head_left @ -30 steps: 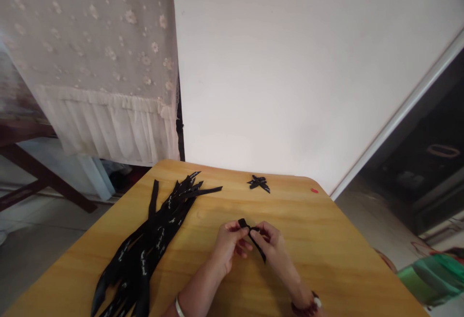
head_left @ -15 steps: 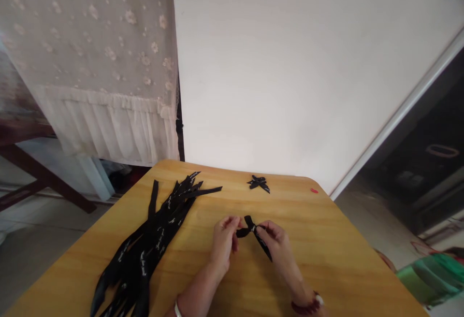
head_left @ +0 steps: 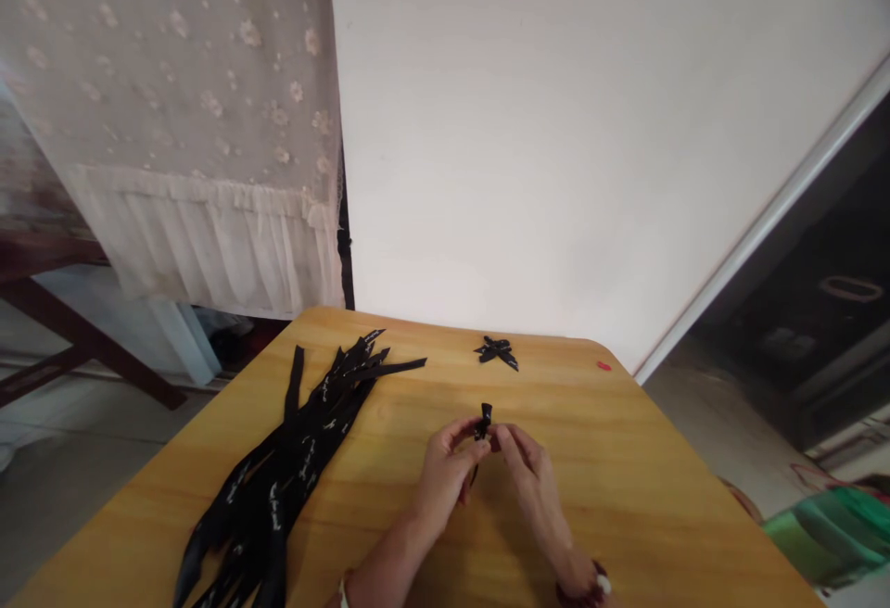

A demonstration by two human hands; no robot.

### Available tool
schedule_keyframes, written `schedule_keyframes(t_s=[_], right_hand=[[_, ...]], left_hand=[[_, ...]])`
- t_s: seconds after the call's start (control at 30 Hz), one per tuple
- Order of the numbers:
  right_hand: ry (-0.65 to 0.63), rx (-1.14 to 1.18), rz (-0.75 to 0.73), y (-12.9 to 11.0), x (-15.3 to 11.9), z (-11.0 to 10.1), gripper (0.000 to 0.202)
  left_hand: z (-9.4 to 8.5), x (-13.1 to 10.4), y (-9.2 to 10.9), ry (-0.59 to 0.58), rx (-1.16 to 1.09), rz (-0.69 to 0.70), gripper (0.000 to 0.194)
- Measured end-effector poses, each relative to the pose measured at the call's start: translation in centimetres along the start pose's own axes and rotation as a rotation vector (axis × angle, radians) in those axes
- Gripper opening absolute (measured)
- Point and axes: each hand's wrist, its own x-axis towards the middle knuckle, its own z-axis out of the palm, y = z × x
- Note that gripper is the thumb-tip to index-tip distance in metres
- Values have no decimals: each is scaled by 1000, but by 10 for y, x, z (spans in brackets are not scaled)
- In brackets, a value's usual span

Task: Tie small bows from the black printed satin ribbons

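A small black ribbon bow (head_left: 487, 413) is held upright above the middle of the wooden table. My left hand (head_left: 449, 466) pinches it between thumb and fingers, which hide its lower part. My right hand (head_left: 527, 467) is at the bow's right side with thumb and fingers close together at its knot; what they grip is too small to tell. On the left of the table lies a pile of black ribbon strips (head_left: 306, 450) with white lettering. Another black bow (head_left: 496, 350) lies near the far edge.
The wooden table (head_left: 612, 497) meets a white wall panel (head_left: 521, 145). A small red item (head_left: 603, 366) lies near the far right corner. A lace curtain (head_left: 209, 126) hangs behind left; a green bag (head_left: 827, 534) is beyond the right edge.
The held bow has been turned from slanting to upright. My left hand has moved right onto it, and my right hand has shifted from its tail to beside the knot.
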Motion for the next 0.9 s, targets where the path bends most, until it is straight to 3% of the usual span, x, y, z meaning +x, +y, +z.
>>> schedule_keyframes(t_s=[0.27, 0.47, 0.67, 0.9], right_hand=[[10, -116, -47, 2, -2, -1, 39], [143, -177, -101, 0, 1, -11, 28], [-101, -48, -35, 1, 7, -6, 27], [-105, 51, 7, 7, 7, -3, 20]], left_hand=[[-7, 7, -1, 150, -53, -40, 29], [-9, 8, 3, 164, -13, -50, 23], [-7, 10, -2, 124, 59, -41, 17], [-6, 8, -2, 114, 98, -58, 17]])
